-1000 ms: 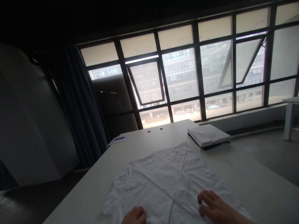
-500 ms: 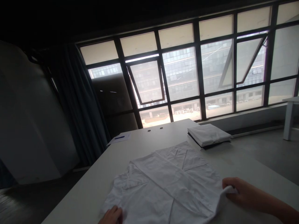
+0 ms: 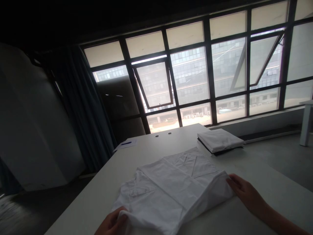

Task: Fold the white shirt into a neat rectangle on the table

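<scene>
A white shirt (image 3: 171,186) lies on the white table (image 3: 269,192) in front of me, its near edge lifted and folded over. My left hand (image 3: 112,223) is closed on the shirt's near left corner at the bottom edge of the view. My right hand (image 3: 244,192) grips the shirt's right corner, with the cloth bunched under its fingers. The far part of the shirt, with its collar, lies flat on the table.
A stack of folded white and dark garments (image 3: 220,141) sits at the table's far right. A sheet of paper with a blue pen (image 3: 126,143) lies at the far left corner. Large windows (image 3: 190,75) and a dark curtain (image 3: 85,107) stand behind the table.
Both hands moved from lying flat on the shirt to its outer near corners, took hold of them, and lifted the near edge up and forward over the shirt.
</scene>
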The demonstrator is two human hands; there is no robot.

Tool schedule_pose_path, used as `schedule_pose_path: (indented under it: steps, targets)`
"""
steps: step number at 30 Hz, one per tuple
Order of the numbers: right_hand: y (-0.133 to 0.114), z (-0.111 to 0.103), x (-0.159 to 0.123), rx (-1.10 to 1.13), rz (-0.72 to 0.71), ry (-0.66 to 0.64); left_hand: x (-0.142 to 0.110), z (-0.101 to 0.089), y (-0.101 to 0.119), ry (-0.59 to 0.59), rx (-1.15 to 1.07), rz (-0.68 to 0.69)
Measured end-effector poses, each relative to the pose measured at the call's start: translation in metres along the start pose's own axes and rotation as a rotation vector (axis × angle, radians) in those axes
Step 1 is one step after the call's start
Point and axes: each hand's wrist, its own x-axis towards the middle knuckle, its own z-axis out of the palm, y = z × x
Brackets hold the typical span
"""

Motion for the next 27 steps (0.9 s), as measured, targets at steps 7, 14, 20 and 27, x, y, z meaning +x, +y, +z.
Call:
schedule_pose_path:
  steps: [7, 14, 20, 27]
  targets:
    - [0.011, 0.013, 0.034, -0.289, -0.054, 0.050, 0.021, 0.021, -0.019, 0.223, 0.125, -0.043]
    - [0.030, 0.020, 0.040, -0.587, -0.012, 0.167, 0.029, 0.028, -0.018, 0.352, 0.351, -0.109]
    - [0.032, 0.019, 0.044, -0.783, 0.073, 0.102, 0.034, 0.028, -0.016, 0.296, 0.544, -0.217]
    - [0.030, 0.017, 0.046, -0.850, 0.106, 0.077, 0.035, 0.023, -0.017, 0.234, 0.682, -0.347]
